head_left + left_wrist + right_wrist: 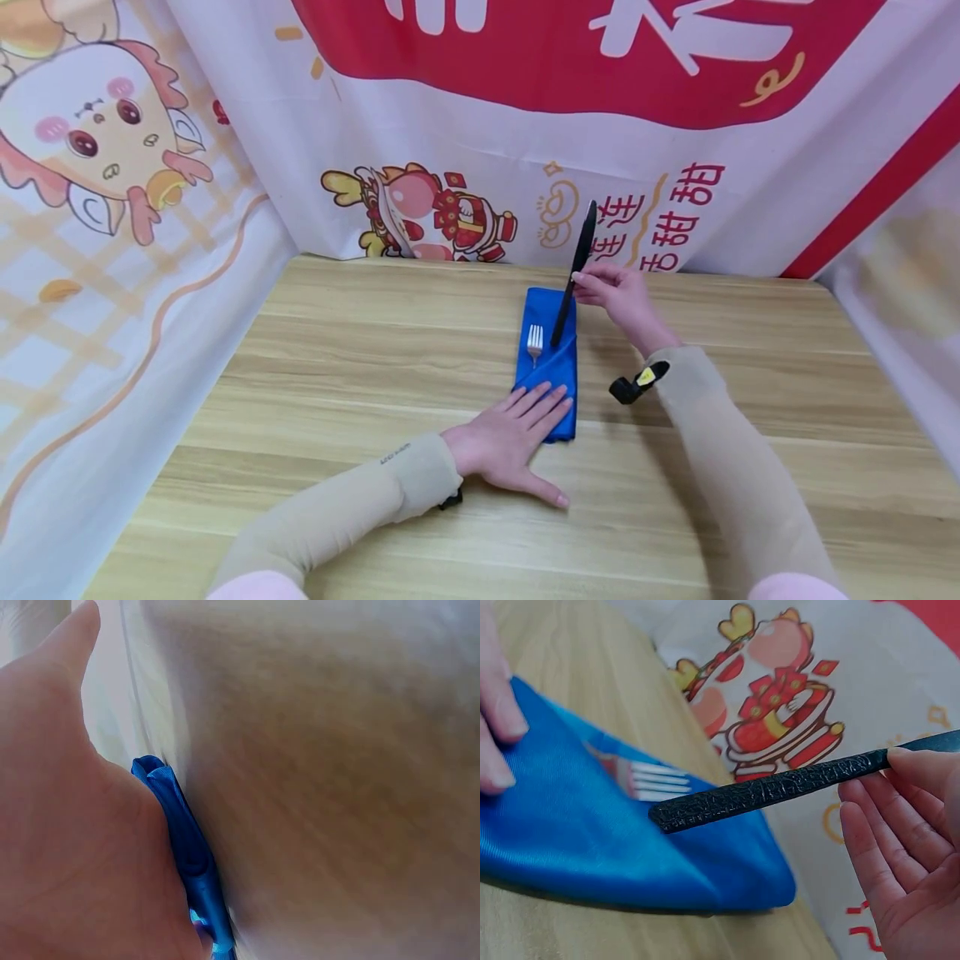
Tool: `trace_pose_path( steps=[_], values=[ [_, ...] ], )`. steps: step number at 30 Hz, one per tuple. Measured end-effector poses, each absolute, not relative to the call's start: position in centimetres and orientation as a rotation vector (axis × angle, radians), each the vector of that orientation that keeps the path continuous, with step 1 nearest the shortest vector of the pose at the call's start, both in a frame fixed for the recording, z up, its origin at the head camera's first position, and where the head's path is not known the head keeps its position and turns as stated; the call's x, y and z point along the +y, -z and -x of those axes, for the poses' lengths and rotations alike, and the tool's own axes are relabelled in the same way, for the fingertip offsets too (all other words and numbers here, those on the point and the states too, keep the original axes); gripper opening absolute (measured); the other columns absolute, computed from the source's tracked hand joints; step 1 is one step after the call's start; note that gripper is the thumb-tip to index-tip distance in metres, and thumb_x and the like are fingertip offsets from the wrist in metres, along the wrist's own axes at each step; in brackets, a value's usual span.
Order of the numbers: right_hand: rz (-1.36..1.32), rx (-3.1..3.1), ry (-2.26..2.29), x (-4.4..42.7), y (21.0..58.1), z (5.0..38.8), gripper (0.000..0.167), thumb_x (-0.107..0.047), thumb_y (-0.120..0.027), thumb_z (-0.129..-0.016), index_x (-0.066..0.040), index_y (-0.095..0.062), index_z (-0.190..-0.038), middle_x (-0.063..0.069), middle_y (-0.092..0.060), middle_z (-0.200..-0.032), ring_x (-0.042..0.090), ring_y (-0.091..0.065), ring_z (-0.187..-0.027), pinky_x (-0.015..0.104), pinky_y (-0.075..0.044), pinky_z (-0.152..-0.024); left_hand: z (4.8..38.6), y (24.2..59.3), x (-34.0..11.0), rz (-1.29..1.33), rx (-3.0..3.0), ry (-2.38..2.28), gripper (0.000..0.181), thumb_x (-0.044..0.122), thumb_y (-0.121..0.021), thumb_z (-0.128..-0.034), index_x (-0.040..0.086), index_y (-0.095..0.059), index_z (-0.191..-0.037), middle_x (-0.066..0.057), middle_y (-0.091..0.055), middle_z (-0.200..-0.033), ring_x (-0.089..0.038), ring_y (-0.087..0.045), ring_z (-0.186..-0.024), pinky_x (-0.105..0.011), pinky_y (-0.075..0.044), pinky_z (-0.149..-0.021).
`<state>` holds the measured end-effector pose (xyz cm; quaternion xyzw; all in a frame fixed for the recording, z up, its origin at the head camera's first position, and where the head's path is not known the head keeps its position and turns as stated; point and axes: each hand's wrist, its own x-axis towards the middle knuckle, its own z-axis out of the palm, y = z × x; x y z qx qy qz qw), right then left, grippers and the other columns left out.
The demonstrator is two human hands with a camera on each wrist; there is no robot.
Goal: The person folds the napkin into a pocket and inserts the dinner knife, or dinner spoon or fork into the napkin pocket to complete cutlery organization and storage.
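Observation:
A folded blue napkin (547, 304) lies lengthwise on the wooden table, with a diagonal fold across its front. Out of that fold stick the tines of a silver fork (535, 340); its handle is hidden in the cloth. My left hand (517, 437) rests flat on the napkin's near end, fingers spread and thumb out to the side. Between thumb and fingers my right hand (618, 300) pinches a black table knife (583, 250). The knife slants with its blade up, and its textured handle (765, 791) points down over the napkin, beside the fork.
The wooden tabletop (360, 350) runs back to a printed cloth backdrop (465, 117) with red shapes and cartoon figures. Another patterned cloth (112, 333) hangs along the left side. A small black wrist camera (637, 383) sits on the right sleeve.

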<state>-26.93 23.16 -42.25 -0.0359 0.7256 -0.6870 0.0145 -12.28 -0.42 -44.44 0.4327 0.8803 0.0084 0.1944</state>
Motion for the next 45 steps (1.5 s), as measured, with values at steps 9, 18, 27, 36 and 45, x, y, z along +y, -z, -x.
trace_pose_path(
  steps=[9,18,27,36,45],
  values=[
    [0.109,2.246,1.927,23.0,43.7,27.6,0.04,-0.026,-0.068,-0.1,0.006,-0.065,-0.123,0.021,-0.071,-0.109,0.025,-0.072,-0.093,0.044,-0.055,-0.091,12.2,44.5,-0.3,-1.205,2.479,-0.005,0.123,0.094,-0.04,-0.0783,0.018,0.006,-0.163,-0.002,0.016,-0.168,-0.023,0.016,-0.152,-0.042,0.002,-0.121],
    [0.141,2.224,1.398,23.0,44.3,26.5,0.033,-0.031,-0.064,-0.103,-0.002,-0.072,-0.118,0.01,-0.074,-0.104,0.025,-0.066,-0.093,0.034,-0.054,-0.084,11.9,43.8,-0.3,-1.211,2.477,0.003,0.121,0.092,-0.042,-0.0802,0.016,0.002,-0.164,-0.006,0.014,-0.169,-0.027,0.015,-0.153,-0.044,-0.001,-0.122],
    [0.116,2.226,1.368,22.6,44.5,26.3,0.031,-0.03,-0.065,-0.102,-0.002,-0.074,-0.115,0.008,-0.075,-0.096,0.02,-0.065,-0.079,0.027,-0.052,-0.071,12.1,43.9,-0.2,-1.205,2.461,0.015,0.122,0.092,-0.042,-0.0798,0.016,0.003,-0.164,-0.005,0.015,-0.169,-0.024,0.014,-0.153,-0.041,0.0,-0.122],
    [-0.038,2.272,1.427,21.5,44.8,26.9,0.033,-0.033,-0.066,-0.102,-0.002,-0.074,-0.109,0.01,-0.072,-0.091,0.018,-0.065,-0.075,0.025,-0.053,-0.068,12.2,43.7,-0.1,-1.21,2.459,0.04,0.122,0.093,-0.04,-0.0793,0.016,0.003,-0.164,-0.005,0.015,-0.169,-0.024,0.013,-0.153,-0.041,-0.001,-0.122],
    [-0.094,2.325,1.4,21.2,44.9,27.3,0.03,-0.032,-0.067,-0.101,-0.003,-0.074,-0.106,0.01,-0.07,-0.088,0.018,-0.064,-0.073,0.026,-0.054,-0.07,12.4,44.2,-0.2,-1.168,2.437,0.023,0.123,0.095,-0.039,-0.0768,0.021,0.01,-0.162,-0.007,0.026,-0.165,-0.021,0.024,-0.15,-0.038,0.004,-0.121]
  ],
)
